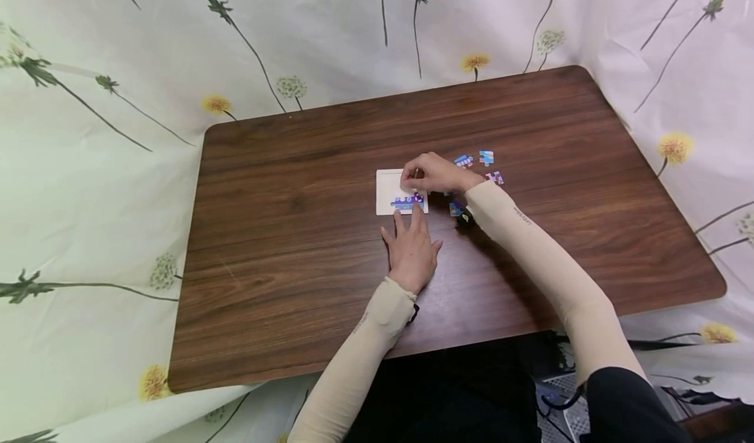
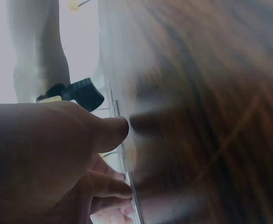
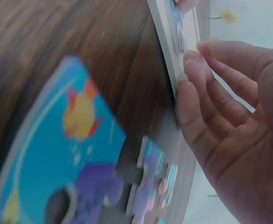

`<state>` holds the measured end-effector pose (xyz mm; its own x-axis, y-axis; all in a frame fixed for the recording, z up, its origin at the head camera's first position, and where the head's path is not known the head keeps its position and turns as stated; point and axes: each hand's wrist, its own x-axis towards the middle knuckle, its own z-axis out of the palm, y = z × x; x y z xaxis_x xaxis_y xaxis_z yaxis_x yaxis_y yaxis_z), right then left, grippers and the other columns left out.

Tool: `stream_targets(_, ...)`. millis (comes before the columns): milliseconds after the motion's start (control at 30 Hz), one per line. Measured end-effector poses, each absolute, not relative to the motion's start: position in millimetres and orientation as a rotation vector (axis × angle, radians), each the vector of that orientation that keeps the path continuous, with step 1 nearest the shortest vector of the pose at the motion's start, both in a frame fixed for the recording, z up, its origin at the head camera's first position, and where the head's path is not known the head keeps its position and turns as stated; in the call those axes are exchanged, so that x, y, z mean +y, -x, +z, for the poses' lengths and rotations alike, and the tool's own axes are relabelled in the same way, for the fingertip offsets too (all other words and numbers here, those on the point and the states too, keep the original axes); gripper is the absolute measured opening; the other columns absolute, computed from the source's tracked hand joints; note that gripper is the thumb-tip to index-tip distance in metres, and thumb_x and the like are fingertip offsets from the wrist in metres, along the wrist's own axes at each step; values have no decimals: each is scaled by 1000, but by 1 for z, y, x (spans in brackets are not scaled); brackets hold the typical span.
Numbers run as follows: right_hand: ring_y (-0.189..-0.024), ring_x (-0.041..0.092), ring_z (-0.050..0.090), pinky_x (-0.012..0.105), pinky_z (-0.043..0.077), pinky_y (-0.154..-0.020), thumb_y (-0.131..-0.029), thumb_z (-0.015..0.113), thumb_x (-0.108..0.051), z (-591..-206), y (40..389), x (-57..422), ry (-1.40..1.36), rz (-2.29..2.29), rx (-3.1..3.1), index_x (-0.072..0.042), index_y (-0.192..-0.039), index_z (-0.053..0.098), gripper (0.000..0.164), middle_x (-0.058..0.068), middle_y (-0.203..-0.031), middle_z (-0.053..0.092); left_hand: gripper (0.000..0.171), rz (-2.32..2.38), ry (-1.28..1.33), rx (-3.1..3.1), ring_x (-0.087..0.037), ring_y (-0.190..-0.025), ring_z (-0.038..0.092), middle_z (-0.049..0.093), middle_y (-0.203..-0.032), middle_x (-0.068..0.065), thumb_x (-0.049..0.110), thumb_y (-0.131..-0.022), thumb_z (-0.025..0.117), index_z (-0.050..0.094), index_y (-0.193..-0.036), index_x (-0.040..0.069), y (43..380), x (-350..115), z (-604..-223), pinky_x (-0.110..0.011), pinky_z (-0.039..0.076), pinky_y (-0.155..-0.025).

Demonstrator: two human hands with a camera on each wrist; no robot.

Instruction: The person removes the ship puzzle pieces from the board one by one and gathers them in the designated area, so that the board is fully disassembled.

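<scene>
A white puzzle tray (image 1: 386,184) lies near the middle of the table, with joined blue and purple puzzle pieces (image 1: 405,203) along its near side. My left hand (image 1: 411,254) lies spread before it, its index and middle fingertips resting at the near rim and pieces. Over the tray's right part is my right hand (image 1: 432,172), fingers loosely bent, tips at the tray. In the right wrist view, no piece shows between the fingers of the right hand (image 3: 229,107). The left wrist view shows the left hand's thumb (image 2: 111,133) apart from the tray edge.
Loose jigsaw pieces lie right of the tray, among them a blue one (image 1: 486,158) and a purple one (image 1: 495,178). A teal piece with a yellow fish (image 3: 48,135) lies under the right wrist. The brown wooden table (image 1: 283,253) stands against a flowered curtain (image 1: 336,31).
</scene>
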<state>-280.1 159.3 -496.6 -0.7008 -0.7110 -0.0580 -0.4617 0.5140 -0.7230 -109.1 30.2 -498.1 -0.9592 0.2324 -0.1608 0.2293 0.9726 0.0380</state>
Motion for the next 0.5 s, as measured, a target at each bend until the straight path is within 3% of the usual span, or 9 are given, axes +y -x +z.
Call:
stream_targets(233, -81, 19, 71, 34, 58, -80, -103, 67, -16, -493, 284, 148, 1036, -949, 2374, -10, -104, 82, 16, 6, -96, 79, 76, 18, -385, 2990, -49, -152, 37, 32, -171, -8, 53, -104, 55, 34, -164, 10, 110, 35, -498, -69, 45, -110)
stream_targets(500, -85, 17, 71, 29, 56, -81, -101, 70, -17, -492, 291, 145, 1108, -919, 2303, -9, -104, 82, 15, 8, -99, 80, 83, 51, -373, 2919, -32, -156, 35, 26, -174, -10, 56, -104, 54, 28, -165, 6, 112, 35, -496, -62, 38, -120)
